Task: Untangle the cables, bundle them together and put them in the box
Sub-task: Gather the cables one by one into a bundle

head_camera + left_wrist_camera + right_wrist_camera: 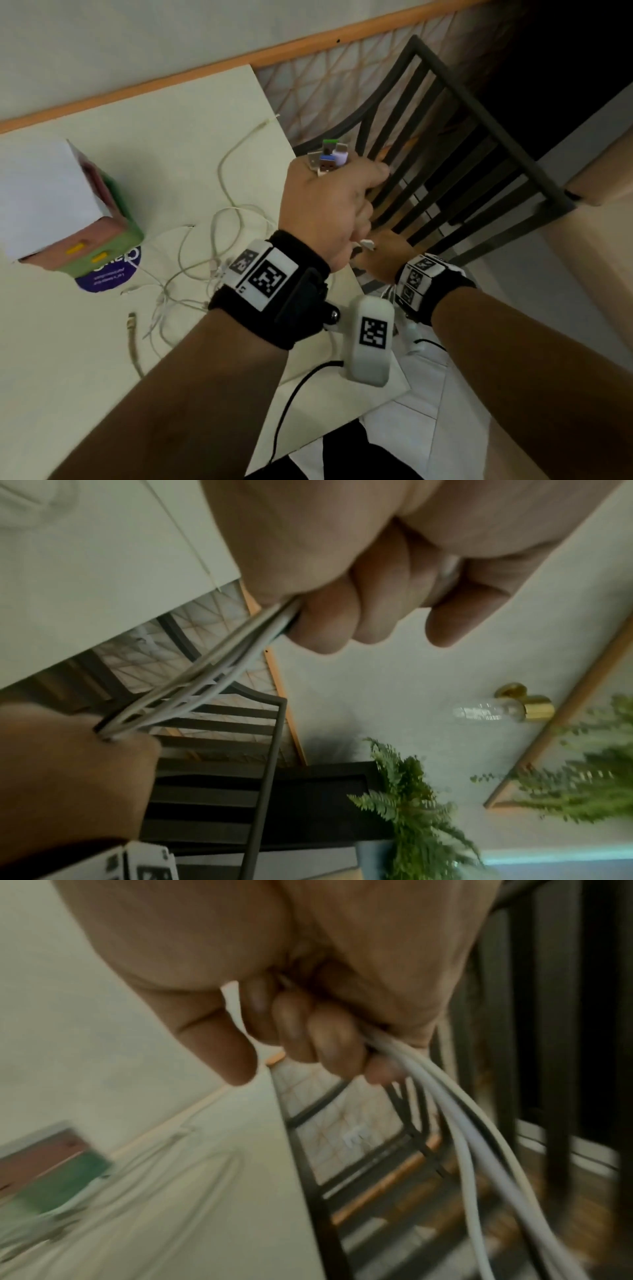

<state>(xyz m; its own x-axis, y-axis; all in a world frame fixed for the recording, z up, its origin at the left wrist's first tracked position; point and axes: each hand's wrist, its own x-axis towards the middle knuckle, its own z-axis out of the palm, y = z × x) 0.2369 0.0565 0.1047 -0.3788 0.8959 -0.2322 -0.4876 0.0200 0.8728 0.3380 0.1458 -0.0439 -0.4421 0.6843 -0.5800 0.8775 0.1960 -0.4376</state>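
Note:
My left hand (335, 202) is held up past the table's right edge, fisted round a bunch of white cables (205, 680). Their USB plugs (329, 156), one purple and one green-tipped, stick out of the top of the fist. Just below it, my right hand (383, 260) grips the same cables (462, 1123), which stretch taut between the two fists. The rest of the cables lie in tangled loops (212, 246) on the cream table (171, 137). The pink and green box (102, 236) stands at the left with its white lid up.
A purple round sticker (109, 277) lies under the box. A beige braided cable (133, 339) rests near the table's front. A dark slatted chair (445, 137) stands right of the table, beside both hands. A black wrist-camera lead (291, 394) hangs below my left arm.

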